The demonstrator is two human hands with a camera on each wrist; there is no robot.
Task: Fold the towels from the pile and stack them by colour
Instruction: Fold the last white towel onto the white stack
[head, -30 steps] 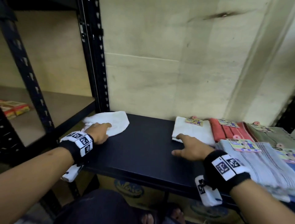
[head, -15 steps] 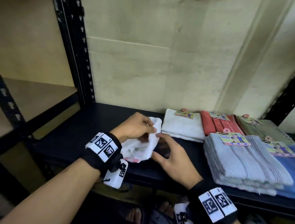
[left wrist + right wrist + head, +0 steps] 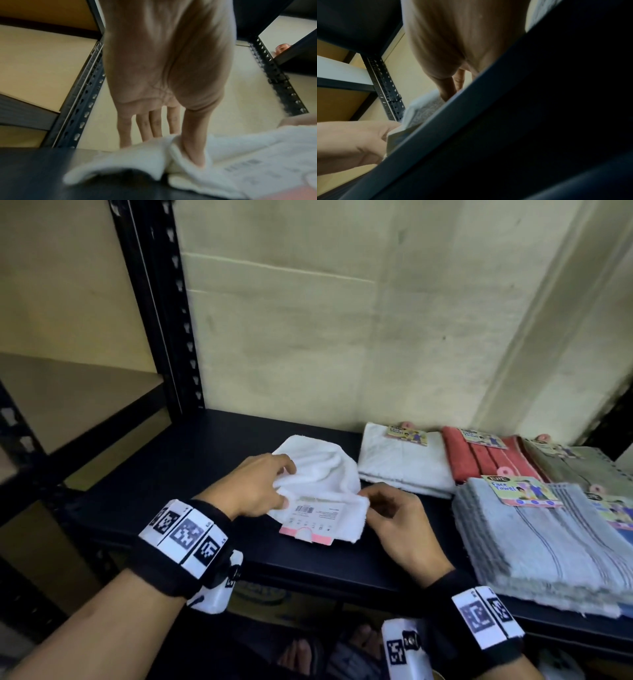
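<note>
The white towel (image 3: 322,474) lies on the shelf (image 3: 219,440) near its front edge, label up; left hand (image 3: 255,486) and right hand (image 3: 394,515) each pinch an edge, probably to fold it.

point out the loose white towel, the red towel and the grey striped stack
loose white towel (image 3: 318,470): head view, bunched upper part
red towel (image 3: 479,460): head view, middle of top face
grey striped stack (image 3: 541,542): head view, top towel's middle
</note>
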